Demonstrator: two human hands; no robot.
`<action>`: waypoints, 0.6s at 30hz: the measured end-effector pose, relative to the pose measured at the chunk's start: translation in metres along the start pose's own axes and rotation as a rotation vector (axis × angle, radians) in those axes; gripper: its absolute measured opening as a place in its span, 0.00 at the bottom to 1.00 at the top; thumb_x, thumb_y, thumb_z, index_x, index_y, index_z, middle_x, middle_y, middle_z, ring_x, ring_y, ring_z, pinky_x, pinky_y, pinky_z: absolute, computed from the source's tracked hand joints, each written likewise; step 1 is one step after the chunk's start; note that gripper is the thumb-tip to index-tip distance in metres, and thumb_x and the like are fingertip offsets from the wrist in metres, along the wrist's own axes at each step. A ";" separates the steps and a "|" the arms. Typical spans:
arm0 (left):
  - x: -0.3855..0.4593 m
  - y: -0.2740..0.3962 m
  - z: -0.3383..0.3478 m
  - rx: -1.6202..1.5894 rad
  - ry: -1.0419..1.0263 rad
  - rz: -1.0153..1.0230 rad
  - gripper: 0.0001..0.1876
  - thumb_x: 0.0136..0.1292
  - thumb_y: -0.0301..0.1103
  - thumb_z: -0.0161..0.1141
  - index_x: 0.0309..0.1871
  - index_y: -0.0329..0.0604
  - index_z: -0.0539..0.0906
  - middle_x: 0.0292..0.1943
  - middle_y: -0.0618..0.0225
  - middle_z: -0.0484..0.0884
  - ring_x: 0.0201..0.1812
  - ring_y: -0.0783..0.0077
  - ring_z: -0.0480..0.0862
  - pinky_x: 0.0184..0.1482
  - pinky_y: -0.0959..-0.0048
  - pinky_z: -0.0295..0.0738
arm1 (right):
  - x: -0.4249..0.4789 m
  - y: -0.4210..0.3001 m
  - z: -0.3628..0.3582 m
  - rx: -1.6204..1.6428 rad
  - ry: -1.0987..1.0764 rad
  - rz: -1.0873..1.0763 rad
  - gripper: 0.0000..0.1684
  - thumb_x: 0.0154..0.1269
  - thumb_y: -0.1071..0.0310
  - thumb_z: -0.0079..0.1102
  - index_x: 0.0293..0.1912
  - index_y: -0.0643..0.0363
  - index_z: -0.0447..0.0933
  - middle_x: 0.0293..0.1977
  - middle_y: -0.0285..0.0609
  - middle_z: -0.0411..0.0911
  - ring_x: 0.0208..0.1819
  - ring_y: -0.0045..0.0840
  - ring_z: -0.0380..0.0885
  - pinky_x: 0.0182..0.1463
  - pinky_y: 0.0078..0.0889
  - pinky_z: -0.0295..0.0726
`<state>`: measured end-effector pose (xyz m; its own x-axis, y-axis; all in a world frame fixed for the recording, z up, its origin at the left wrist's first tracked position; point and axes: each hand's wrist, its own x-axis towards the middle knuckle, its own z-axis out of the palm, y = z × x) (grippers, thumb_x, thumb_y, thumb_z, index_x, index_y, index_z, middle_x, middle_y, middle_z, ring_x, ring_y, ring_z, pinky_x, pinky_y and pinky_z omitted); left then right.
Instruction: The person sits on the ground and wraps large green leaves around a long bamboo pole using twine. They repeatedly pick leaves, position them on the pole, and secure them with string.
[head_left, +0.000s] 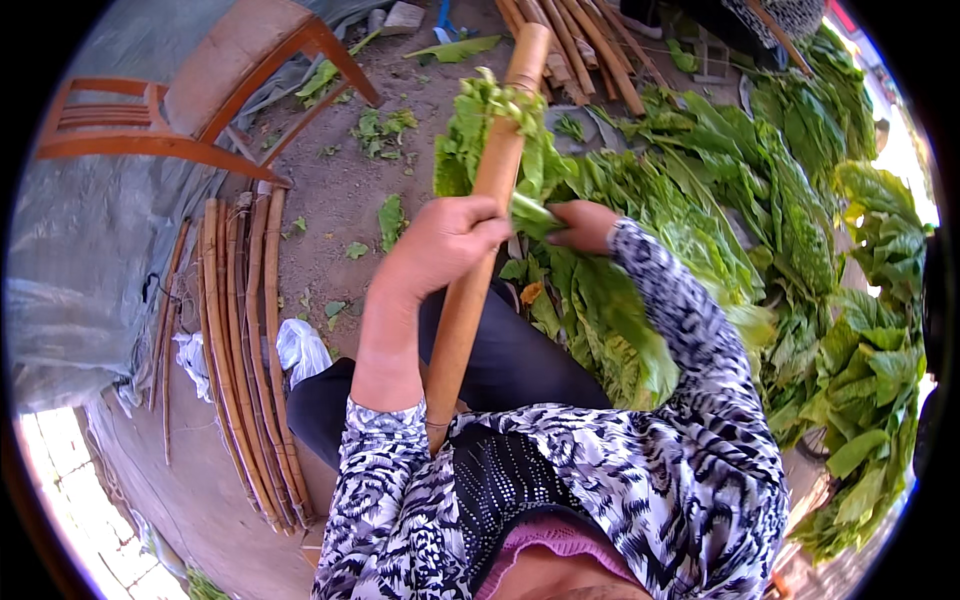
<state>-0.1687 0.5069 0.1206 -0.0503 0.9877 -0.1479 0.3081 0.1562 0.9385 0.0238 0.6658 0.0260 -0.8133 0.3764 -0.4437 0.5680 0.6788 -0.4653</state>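
Observation:
A thick bamboo pole (471, 304) slants up and away from my lap between my hands. Green leaves (469, 135) hang on both sides of its far part, their stalks bunched against it. My left hand (469, 236) is closed at the pole's middle; whether it grips the pole or a string there is not plain. Just right of the pole, my right hand (585, 226) holds the stalk ends of a bundle of large green leaves (615, 322), whose blades hang down below it. The stalks point toward the pole near my left hand.
Large green leaves (787, 195) are heaped on the right. More bamboo poles (251, 352) lie at left beside a white plastic bag (300, 349); another pile of poles (574, 45) is ahead. A wooden chair (240, 75) lies upper left. Part of another person (697, 19) shows at top right.

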 end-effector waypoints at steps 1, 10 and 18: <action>-0.004 -0.001 -0.013 -0.107 -0.011 -0.097 0.09 0.60 0.34 0.56 0.32 0.37 0.81 0.21 0.75 0.76 0.24 0.84 0.73 0.27 0.82 0.66 | 0.026 -0.011 -0.001 0.018 -0.054 -0.058 0.25 0.58 0.56 0.60 0.49 0.64 0.73 0.36 0.52 0.79 0.40 0.41 0.78 0.47 0.42 0.75; 0.050 -0.154 -0.059 0.045 0.537 -0.350 0.13 0.57 0.42 0.58 0.30 0.40 0.81 0.16 0.77 0.68 0.15 0.84 0.62 0.17 0.79 0.53 | 0.098 -0.014 0.016 -0.416 0.487 -0.593 0.22 0.64 0.61 0.50 0.58 0.47 0.66 0.51 0.42 0.72 0.53 0.34 0.70 0.58 0.36 0.70; 0.057 0.032 -0.003 0.125 0.287 0.020 0.12 0.58 0.37 0.58 0.34 0.35 0.81 0.18 0.68 0.77 0.19 0.80 0.74 0.23 0.74 0.68 | 0.079 -0.009 0.003 0.568 0.540 -0.578 0.19 0.56 0.62 0.61 0.47 0.54 0.73 0.42 0.43 0.77 0.41 0.33 0.79 0.43 0.33 0.79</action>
<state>-0.1646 0.5680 0.1431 -0.3035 0.9526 -0.0191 0.4248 0.1532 0.8922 -0.0448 0.6876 -0.0072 -0.8539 0.4148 0.3143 -0.0761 0.4978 -0.8640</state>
